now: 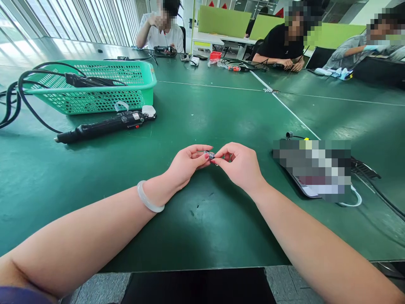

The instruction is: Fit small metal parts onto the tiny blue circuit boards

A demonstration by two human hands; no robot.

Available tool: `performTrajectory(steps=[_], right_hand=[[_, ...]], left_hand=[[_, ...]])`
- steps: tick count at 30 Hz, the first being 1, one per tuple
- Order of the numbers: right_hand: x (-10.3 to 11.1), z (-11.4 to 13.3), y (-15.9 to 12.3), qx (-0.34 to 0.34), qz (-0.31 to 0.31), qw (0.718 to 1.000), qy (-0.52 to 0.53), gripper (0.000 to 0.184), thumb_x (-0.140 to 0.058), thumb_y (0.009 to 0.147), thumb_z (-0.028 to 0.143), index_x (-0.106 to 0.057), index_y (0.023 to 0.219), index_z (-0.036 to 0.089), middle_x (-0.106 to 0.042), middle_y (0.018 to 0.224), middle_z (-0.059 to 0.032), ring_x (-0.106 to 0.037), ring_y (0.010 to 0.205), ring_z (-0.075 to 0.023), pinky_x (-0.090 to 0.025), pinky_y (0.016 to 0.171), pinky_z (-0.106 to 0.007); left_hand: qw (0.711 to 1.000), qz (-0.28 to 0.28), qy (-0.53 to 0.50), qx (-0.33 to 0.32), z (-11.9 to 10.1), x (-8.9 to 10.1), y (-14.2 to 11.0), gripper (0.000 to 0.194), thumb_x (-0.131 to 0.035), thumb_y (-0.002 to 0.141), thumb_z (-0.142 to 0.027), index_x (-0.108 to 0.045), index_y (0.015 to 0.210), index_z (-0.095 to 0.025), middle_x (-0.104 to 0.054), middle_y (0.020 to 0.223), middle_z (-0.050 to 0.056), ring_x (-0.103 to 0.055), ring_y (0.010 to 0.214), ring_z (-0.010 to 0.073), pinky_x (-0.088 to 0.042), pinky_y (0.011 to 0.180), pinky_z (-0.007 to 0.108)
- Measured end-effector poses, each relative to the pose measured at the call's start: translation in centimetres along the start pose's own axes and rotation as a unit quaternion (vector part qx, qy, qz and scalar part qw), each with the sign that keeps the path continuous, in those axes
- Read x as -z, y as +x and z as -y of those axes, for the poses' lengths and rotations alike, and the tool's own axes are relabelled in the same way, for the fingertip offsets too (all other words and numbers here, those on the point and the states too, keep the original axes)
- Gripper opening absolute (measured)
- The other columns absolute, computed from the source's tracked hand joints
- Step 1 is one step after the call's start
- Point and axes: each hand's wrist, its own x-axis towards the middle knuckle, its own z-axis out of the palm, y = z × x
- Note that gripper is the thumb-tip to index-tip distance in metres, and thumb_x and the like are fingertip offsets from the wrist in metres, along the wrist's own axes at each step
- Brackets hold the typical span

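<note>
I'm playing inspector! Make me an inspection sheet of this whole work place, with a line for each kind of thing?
Surface: green table, with pale lines across it and a few dark specks near the front.
Job's things: one small part, mostly covered by fingers; too small to identify.
Clutter: green basket with dark items inside, black tool lying in front of it, blurred-out flat item at right.
Hands: left hand holds the part; right hand pinches its end.
Cables: black cables loop beside the basket; another black cable runs off at right.
Surroundings: three people across the table, slatted blinds, green partitions.
</note>
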Motion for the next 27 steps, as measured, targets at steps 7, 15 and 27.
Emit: performTrajectory(steps=[7,15,27], right_hand=[[0.1,-0.1,0.0,0.016,-0.018,0.999,-0.023,0.012,-0.071,0.072,0.025,-0.063,0.064,0.021,-0.059,0.063,0.0024,-0.046,0.056,-0.0109,-0.039,0.057,-0.026],[0.6,0.1,-0.1,0.126,-0.015,0.986,-0.109,0.016,-0.064,0.080,0.021,-0.061,0.064,0.022,-0.064,0.071,-0.0005,-0.057,0.073,-0.0153,-0.044,0.068,-0.028],[0.3,-1.8,0.6,-0.052,0.150,0.969,-0.189,0.008,-0.070,0.075,0.028,-0.070,0.080,0.021,-0.066,0.079,-0.0013,-0.056,0.068,-0.0151,-0.040,0.058,-0.028]], left_hand=[[1.000,0.024,0.009,-0.008,0.2,0.1,0.0,0.033,-0.077,0.066,-0.016,-0.070,0.099,-0.012,-0.072,0.080,0.003,-0.065,0.074,0.0097,-0.049,0.090,0.032],[0.999,0.036,0.006,-0.020,0.1,-0.1,0.0,0.033,-0.080,0.062,-0.017,-0.069,0.092,-0.012,-0.071,0.077,0.003,-0.066,0.074,0.0122,-0.049,0.089,0.034],[0.998,-0.048,0.037,-0.033,0.1,-0.2,0.2,0.027,-0.056,0.080,0.000,-0.050,0.102,-0.014,-0.068,0.078,0.001,-0.067,0.071,0.0094,-0.050,0.083,0.031]])
